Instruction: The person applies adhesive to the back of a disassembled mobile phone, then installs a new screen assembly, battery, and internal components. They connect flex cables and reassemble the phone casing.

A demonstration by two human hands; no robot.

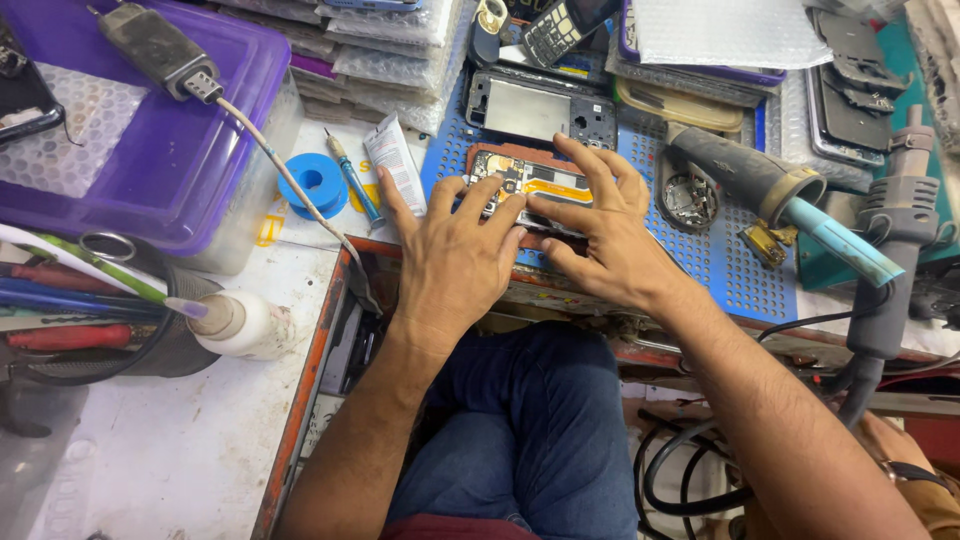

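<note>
An opened phone with its board and orange ribbon cable exposed lies on a blue perforated mat. My left hand rests on the phone's left end, fingers spread and pressing on it. My right hand covers its right end, fingertips on the phone's top and lower edge. Both hands hold the phone down between them. My knees in blue jeans show below the bench edge.
A bare phone frame lies just behind. A hot-air handle with a light blue nozzle sits right; a purple lidded box, blue solder spool, screwdriver, glue tube and white bottle lie left.
</note>
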